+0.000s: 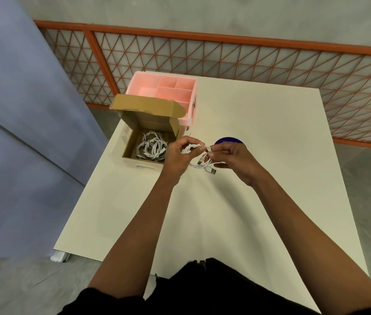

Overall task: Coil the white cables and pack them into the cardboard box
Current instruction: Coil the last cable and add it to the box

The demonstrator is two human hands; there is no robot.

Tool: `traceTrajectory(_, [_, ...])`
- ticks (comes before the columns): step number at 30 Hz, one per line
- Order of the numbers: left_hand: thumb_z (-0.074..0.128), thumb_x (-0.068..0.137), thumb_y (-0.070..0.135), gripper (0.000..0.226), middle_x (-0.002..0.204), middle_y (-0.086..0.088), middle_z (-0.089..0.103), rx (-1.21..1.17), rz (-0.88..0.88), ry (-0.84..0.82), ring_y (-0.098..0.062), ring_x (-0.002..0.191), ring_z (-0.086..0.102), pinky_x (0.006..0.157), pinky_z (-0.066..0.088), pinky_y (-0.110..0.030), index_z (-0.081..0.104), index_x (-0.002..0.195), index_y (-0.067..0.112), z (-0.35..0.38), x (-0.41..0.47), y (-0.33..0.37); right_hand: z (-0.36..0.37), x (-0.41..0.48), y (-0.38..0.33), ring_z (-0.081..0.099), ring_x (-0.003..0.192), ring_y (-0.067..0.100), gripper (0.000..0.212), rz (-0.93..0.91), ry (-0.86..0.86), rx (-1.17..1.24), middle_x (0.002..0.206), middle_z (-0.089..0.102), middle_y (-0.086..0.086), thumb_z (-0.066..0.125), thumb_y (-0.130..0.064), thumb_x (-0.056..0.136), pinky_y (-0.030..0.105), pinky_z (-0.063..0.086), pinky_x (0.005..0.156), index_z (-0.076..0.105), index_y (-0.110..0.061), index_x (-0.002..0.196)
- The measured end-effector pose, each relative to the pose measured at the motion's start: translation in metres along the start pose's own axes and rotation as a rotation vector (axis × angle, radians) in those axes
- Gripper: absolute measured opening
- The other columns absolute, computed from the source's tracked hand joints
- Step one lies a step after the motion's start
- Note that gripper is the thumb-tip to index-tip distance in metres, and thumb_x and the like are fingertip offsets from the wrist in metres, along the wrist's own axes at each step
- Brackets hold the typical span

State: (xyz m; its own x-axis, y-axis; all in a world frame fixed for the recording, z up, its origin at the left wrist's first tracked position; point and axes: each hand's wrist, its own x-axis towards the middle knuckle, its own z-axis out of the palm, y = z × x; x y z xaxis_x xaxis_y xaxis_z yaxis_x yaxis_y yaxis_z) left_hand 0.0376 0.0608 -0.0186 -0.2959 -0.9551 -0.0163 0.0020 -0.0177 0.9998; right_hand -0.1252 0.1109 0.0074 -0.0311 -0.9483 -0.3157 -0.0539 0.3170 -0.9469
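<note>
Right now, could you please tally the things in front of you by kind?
Cardboard box: 1
Pink organiser: 1
Dark blue disc: 1
White cable, held: 1
Cable heap in the box: 1, strands uncountable
Total: 5

We note the left hand (pixel 176 156) and right hand (pixel 233 163) pinching a partly coiled white USB cable (pixel 192 148) above the white rectangular table (pixel 225 212). The open brown cardboard box (pixel 132 144), beside the left hand, holds several coiled white cables (pixel 151 147); a pink plastic compartment organiser (pixel 171 92) stands just behind it.
</note>
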Motion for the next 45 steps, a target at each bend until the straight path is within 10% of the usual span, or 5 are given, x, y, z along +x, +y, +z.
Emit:
traceTrajectory(7, [0.071, 0.079, -0.001, 0.01, 0.075, 0.006, 0.069, -0.061, 0.002, -0.041, -0.001, 0.072, 0.061, 0.064, 0.044, -0.012, 0.068, 0.084, 0.007, 0.0, -0.002, 0.007, -0.002, 0.003, 0.0, 0.062, 0.096, 0.009, 0.015, 0.041, -0.127, -0.1, 0.095, 0.067, -0.002, 0.055, -0.017, 0.096, 0.033, 0.046, 0.087, 0.065, -0.012, 0.105])
traceTrajectory(19, [0.066, 0.079, -0.008, 0.017, 0.078, 0.005, 0.073, -0.067, -0.171, -0.309, -0.006, 0.08, 0.065, 0.073, 0.049, -0.017, 0.069, 0.092, 0.003, -0.017, -0.002, 0.011, -0.009, -0.004, -0.008, 0.06, 0.09, 0.015, 0.023, 0.152, -0.576, -0.21, 0.09, 0.057, 0.002, 0.04, -0.015, 0.102, 0.028, 0.051, 0.087, 0.057, -0.011, 0.087])
traceTrajectory(31, [0.063, 0.09, 0.025, 0.017, 0.088, -0.007, 0.066, -0.075, -0.395, -0.023, -0.017, 0.077, 0.064, 0.068, 0.055, -0.023, 0.061, 0.097, 0.01, -0.008, -0.007, -0.002, 0.008, 0.012, 0.01, 0.064, 0.07, 0.012, 0.013, -0.052, 0.087, -0.019, 0.079, 0.062, 0.005, 0.049, -0.008, 0.098, 0.018, 0.055, 0.077, 0.062, -0.006, 0.097])
traceTrajectory(45, [0.059, 0.092, 0.008, 0.011, 0.083, -0.01, 0.065, -0.003, -0.26, 0.11, -0.009, 0.068, 0.065, 0.061, 0.056, -0.02, 0.065, 0.099, 0.0, -0.019, -0.012, -0.016, 0.035, 0.017, 0.025, 0.064, 0.078, 0.015, 0.009, 0.04, 0.087, -0.122, 0.082, 0.065, 0.004, 0.062, -0.015, 0.091, 0.023, 0.053, 0.072, 0.066, -0.007, 0.093])
